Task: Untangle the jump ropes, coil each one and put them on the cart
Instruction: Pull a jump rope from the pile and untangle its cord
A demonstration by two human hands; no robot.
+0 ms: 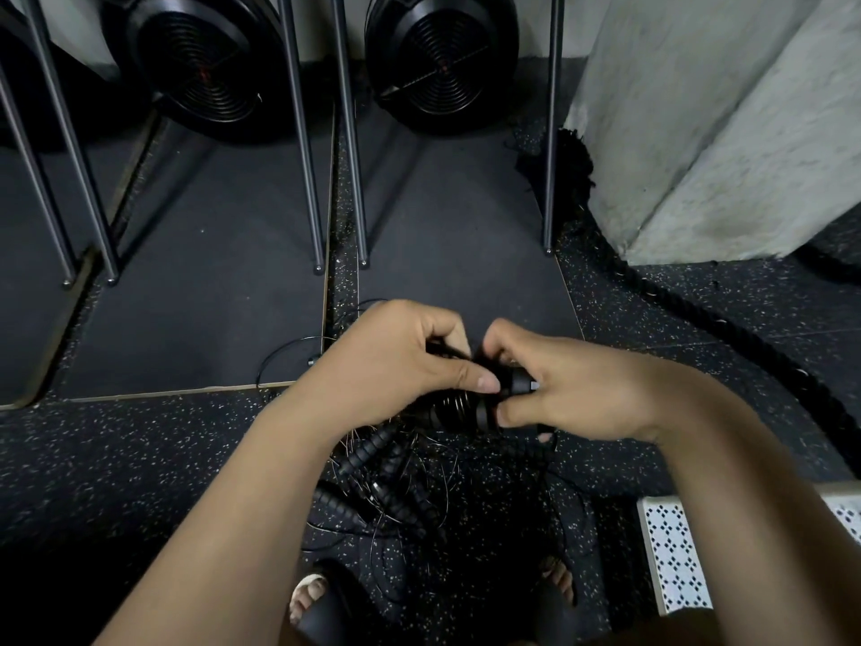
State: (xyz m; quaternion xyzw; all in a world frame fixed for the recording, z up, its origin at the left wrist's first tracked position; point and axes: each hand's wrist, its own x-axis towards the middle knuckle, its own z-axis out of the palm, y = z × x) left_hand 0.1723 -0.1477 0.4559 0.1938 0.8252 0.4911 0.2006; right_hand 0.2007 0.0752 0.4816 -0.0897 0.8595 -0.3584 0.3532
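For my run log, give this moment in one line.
stage: untangling | left hand: grips handle bundle | right hand: grips same bundle | jump ropes: tangled below

We note both forearms bare down to the left hand and right hand, and black open-toed slide footwear: left sandal, right sandal.

Left hand and right hand are curled right over the handles, so most of that bundle is covered and I can't count them. Lower middle, the thin ropes melt into the dark speckled floor, no telling which loop is which. The white perforated panel at lower right is cut off by the frame edge and the arm. The fans up top are cropped.
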